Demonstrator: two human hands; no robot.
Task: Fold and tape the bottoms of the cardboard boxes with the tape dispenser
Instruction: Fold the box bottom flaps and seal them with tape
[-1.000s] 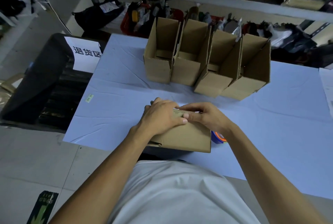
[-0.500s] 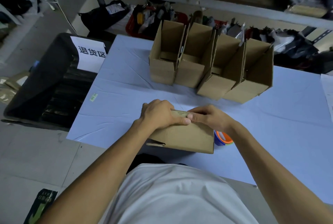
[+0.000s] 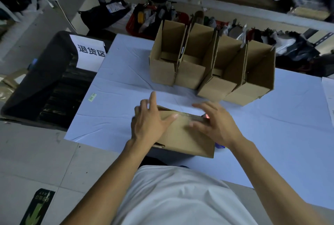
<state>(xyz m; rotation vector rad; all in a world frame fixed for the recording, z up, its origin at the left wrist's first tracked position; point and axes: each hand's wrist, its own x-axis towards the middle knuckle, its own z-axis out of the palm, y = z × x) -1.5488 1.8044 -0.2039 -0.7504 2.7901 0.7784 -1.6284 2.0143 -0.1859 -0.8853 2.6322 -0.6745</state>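
Cardboard box (image 3: 182,134) at the near edge of the blue table (image 3: 117,83), straight ahead of the white shirt (image 3: 180,197). Left hand (image 3: 150,125) spread flat on its left end, fingers straight, gripping nothing. Right hand (image 3: 216,125) laid open over the right end, fingers extended and slightly blurred. Four open boxes (image 3: 211,72) side by side farther back. Black bin (image 3: 36,83) with white label (image 3: 88,51) just left of the table.

L hand (image 3: 148,125) & R hand (image 3: 215,123) side by side, fingers spread, no grip
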